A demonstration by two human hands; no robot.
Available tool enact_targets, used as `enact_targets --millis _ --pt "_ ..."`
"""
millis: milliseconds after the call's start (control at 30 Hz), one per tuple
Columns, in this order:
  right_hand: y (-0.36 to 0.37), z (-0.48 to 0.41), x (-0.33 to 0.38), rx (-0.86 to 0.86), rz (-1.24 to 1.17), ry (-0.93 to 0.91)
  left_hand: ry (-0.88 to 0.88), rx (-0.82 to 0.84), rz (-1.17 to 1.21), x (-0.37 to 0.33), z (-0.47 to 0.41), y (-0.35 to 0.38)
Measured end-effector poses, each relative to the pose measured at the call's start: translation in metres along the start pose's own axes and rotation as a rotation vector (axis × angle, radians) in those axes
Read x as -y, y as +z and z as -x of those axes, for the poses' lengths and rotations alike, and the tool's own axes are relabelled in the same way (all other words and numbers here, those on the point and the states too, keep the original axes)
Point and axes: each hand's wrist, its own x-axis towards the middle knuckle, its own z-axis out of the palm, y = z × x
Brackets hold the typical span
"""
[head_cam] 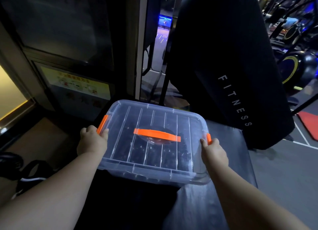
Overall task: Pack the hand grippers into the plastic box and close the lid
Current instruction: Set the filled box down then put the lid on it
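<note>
Head view, lidded plastic box [154, 152] between left hand [93, 140], right hand [213, 150]

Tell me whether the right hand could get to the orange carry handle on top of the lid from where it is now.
Probably yes. The right hand is at the right latch, and the lid between it and the carry handle is bare.

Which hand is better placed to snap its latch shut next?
Left, probably. The left hand already has fingers on the left orange latch; the right hand only meets the right orange latch at its thumb.
</note>
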Motion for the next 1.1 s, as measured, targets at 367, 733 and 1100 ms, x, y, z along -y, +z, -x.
enact_targets --millis 367,733,1100 --pt "-0.001 -0.002 -0.012 0.061 -0.070 -0.005 -0.080 0.063 0.083 0.001 -0.010 0.011" --pt "-0.049 -0.051 -0.098 -0.016 -0.019 0.032 -0.001 0.143 0.037 -0.085 0.045 0.057" --pt "-0.087 -0.093 -0.165 -0.042 -0.010 0.097 0.074 0.154 0.010 -0.143 0.093 0.106"
